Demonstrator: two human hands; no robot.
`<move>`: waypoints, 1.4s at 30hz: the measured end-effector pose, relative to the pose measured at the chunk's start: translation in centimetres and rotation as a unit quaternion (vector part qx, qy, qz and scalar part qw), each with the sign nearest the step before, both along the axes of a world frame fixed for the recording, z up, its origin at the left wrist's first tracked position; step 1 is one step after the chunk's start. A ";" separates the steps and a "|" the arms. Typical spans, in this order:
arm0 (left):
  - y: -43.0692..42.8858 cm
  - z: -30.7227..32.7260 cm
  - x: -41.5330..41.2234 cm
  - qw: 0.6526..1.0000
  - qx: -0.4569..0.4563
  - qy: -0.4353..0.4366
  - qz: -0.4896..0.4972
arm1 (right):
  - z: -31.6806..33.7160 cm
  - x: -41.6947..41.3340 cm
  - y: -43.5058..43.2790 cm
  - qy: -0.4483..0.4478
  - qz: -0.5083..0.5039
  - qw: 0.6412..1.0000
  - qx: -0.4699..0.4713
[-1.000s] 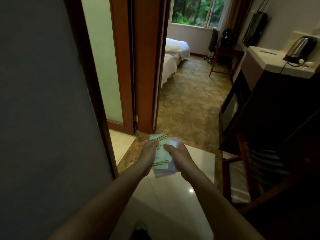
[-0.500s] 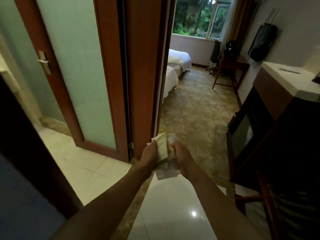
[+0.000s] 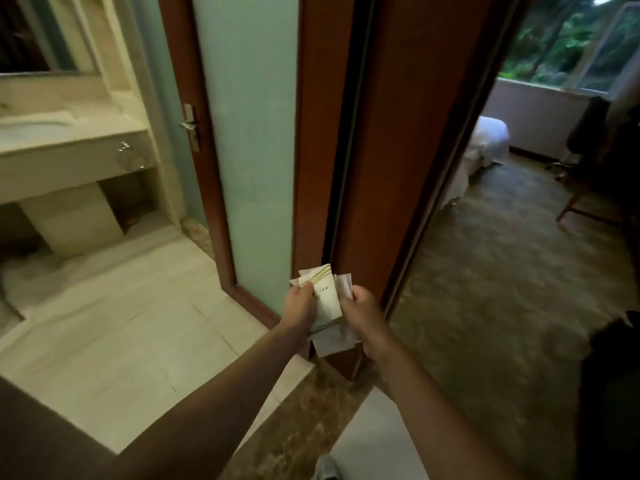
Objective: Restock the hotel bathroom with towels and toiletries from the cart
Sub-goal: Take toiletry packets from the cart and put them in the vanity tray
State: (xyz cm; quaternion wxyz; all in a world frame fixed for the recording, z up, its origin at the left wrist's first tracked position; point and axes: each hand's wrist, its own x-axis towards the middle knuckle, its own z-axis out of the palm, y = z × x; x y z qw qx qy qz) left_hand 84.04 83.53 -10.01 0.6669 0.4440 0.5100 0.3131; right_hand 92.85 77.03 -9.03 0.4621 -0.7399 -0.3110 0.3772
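Observation:
Both my hands hold a small stack of toiletry packets (image 3: 325,296), pale with green and gold stripes on top, at the middle of the view. My left hand (image 3: 300,306) grips the stack's left side, thumb on top. My right hand (image 3: 362,311) grips its right side, fingers curled round the edge. The lower packets stick out below my hands. I stand at the bathroom doorway, and the vanity counter (image 3: 69,140) with a white towel on it shows at the far left.
A frosted-glass bathroom door (image 3: 249,133) in a wooden frame stands open just ahead of my hands. Pale floor tiles (image 3: 121,323) spread to the left. To the right lie a carpeted bedroom, a bed (image 3: 485,140), a chair and a window.
The view has swung left and forward: the bathroom floor, door handle and vanity now show. My hands still hold the packets in the same grip.

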 end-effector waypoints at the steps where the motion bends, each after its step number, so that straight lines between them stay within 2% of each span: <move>1: 1.7 0.1 0.8 1.000 0.000 0.003 0.013 | -0.1 0.9 2.2 0.021 0.014 1.000 -0.002; 5: 8.3 0.4 3.5 0.997 -0.004 0.005 0.079 | 0.1 4.4 10.6 0.110 0.069 0.991 -0.006; 12: 16.9 1.4 3.2 0.978 0.002 -0.021 0.206 | 1.3 5.6 21.6 0.136 0.229 0.964 -0.008; 19: 24.1 0.2 -1.4 0.951 -0.013 0.005 0.309 | -0.2 1.0 31.4 0.061 0.353 0.934 -0.021; 26: 34.8 -2.4 -8.3 0.941 0.010 0.006 0.338 | -1.3 -5.8 42.6 0.053 0.357 0.933 -0.003; 32: 48.5 -2.6 -15.1 0.942 0.045 0.025 0.332 | -1.6 -13.4 56.2 0.081 0.336 0.938 0.020; 39: 60.8 -1.4 -22.0 0.944 0.057 0.015 0.323 | -0.2 -20.6 68.7 0.141 0.354 0.924 -0.007; 42: 66.0 -2.2 -25.2 0.945 0.041 0.011 0.323 | -0.3 -23.5 74.1 0.140 0.390 0.910 -0.028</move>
